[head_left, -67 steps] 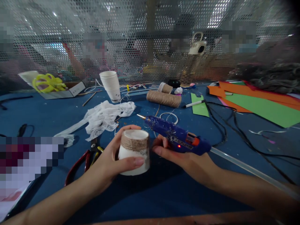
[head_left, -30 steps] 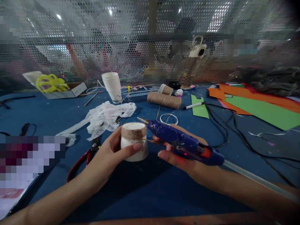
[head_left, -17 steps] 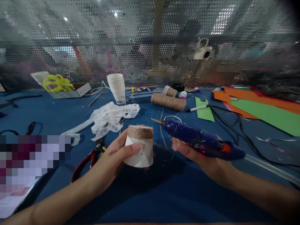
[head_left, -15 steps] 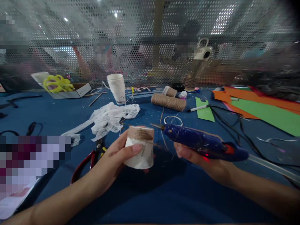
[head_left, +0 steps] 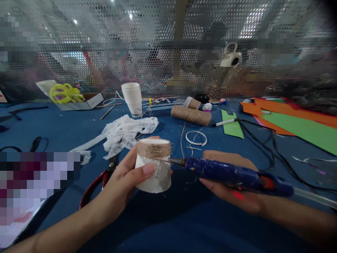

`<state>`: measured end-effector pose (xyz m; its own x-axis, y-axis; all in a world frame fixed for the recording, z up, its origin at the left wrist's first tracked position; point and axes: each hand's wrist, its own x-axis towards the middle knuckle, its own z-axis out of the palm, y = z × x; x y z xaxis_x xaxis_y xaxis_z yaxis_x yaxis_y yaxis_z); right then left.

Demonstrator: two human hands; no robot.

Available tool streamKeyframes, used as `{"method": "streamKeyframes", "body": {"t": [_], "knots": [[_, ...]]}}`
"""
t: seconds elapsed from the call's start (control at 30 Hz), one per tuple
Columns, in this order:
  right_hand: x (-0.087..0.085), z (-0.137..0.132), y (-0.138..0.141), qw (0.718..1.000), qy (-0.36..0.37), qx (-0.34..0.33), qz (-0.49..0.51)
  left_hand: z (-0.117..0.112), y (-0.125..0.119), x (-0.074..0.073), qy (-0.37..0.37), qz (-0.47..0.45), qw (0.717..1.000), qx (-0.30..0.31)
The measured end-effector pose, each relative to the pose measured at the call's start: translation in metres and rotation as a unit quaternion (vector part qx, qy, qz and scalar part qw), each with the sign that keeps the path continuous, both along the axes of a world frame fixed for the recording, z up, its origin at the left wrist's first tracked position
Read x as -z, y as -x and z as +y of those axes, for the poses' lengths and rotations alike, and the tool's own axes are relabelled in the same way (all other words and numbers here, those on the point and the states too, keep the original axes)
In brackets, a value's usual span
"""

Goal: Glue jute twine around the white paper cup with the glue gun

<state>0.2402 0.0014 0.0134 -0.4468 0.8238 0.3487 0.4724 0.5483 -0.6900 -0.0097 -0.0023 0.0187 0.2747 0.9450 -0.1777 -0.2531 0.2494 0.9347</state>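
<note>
My left hand point(head_left: 126, 175) is closed round a white paper cup point(head_left: 151, 182), thumb across its near side. Several turns of brown jute twine point(head_left: 154, 150) circle the cup near its upper rim. In my right hand point(head_left: 237, 196) is a blue hot glue gun point(head_left: 223, 172), a clear glue stick point(head_left: 316, 196) sticking out of its back. The gun's metal nozzle is at the cup's right side, just below the twine; whether it touches I cannot tell. A strand of twine runs to the jute spool point(head_left: 191, 115) behind.
White lace point(head_left: 123, 131) lies behind my left hand, near red-handled pliers point(head_left: 92, 188). Farther back stand stacked paper cups point(head_left: 132, 100), a shallow box point(head_left: 81, 103) with yellow ribbon and a bottle point(head_left: 223, 77). Coloured sheets point(head_left: 302, 123) and black cables point(head_left: 263, 140) lie right.
The glue gun's nozzle has moved down from beside the twine-wrapped rim to the cup's side below the twine. The cup has shifted slightly left and tilted, showing more of its top.
</note>
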Motion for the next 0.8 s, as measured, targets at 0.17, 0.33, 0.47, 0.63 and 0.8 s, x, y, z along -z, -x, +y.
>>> {"method": "streamKeyframes", "body": {"t": [0.17, 0.33, 0.47, 0.63, 0.8], "knots": [[0.003, -0.001, 0.002, 0.999, 0.005, -0.017, 0.031, -0.001, 0.0, -0.003, 0.007, 0.005, 1.0, -0.014], [0.007, -0.002, 0.001, 1.0, -0.012, -0.005, 0.027, 0.001, 0.003, 0.002, -0.013, -0.005, 1.0, 0.016], [0.007, -0.002, -0.001, 0.999, -0.027, -0.011, 0.022, 0.003, 0.008, 0.012, -0.063, -0.007, 0.998, 0.027], [0.002, -0.002, -0.005, 0.998, -0.043, -0.046, -0.022, 0.003, 0.01, 0.014, -0.093, 0.046, 0.995, 0.005], [-0.001, -0.004, -0.006, 0.998, -0.039, -0.039, -0.036, 0.0, 0.006, 0.006, -0.08, 0.076, 0.994, -0.009]]}}
